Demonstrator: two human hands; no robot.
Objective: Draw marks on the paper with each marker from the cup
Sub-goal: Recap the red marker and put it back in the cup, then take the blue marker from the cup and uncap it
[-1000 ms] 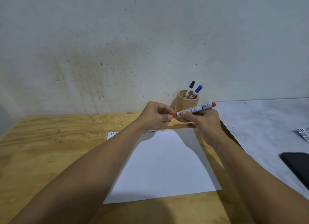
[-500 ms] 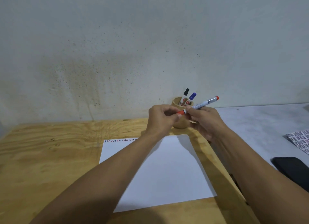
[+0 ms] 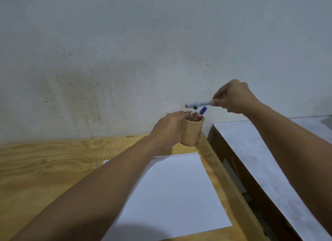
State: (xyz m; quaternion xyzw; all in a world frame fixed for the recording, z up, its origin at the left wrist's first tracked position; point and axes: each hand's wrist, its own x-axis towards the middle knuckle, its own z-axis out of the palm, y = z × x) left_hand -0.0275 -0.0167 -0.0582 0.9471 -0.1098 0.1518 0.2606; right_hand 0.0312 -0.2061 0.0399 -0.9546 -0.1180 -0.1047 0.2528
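A round wooden cup (image 3: 191, 133) stands at the back of the wooden table, by the wall. My left hand (image 3: 168, 128) grips its left side, fingers at the rim. A blue-capped marker (image 3: 202, 110) and a black-capped marker (image 3: 195, 108) stick out of the cup. My right hand (image 3: 231, 98) holds a capped red marker (image 3: 197, 103) level in the air, just above the cup, red end pointing left. A white sheet of paper (image 3: 172, 192) lies in front of the cup, with a row of small marks along its top edge, mostly hidden by my left arm.
The plywood table (image 3: 45, 168) runs to the left. A separate grey-topped table (image 3: 260, 160) stands to the right across a narrow gap. A stained white wall (image 3: 143, 52) closes the back.
My hands have come apart. The left hand went to the cup and took hold of it. The right hand lifted the red marker up and to the right above the cup.
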